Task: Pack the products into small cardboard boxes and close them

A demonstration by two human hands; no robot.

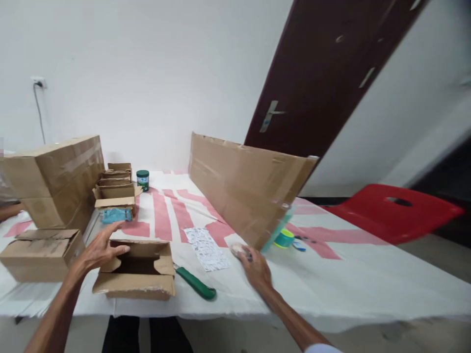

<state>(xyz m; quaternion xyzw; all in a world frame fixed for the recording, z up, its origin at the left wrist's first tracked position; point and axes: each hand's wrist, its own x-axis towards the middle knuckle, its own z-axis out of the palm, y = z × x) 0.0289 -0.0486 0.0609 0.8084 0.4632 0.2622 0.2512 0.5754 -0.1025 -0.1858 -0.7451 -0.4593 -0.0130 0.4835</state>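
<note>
An opened small cardboard box (138,293) stands in front of me, its flaps folded outward. My left hand (105,249) is at the box's back left corner, thumb and fingers apart; whether it touches the cardboard I cannot tell. My right hand (256,270) rests on the table with its fingers curled round a small pale thing (239,251), mostly hidden and blurred. Between my hands lie a green-handled cutter (196,283), its tip against the box's right side, and a sheet of printed labels (206,249).
A tall cardboard panel (243,186) stands behind my right hand, with bright green tape (284,239) beside it. At left are a closed box (40,255), large cartons (55,171), open boxes (115,193) and a green-lidded jar (143,180). A red chair (397,213) is at right.
</note>
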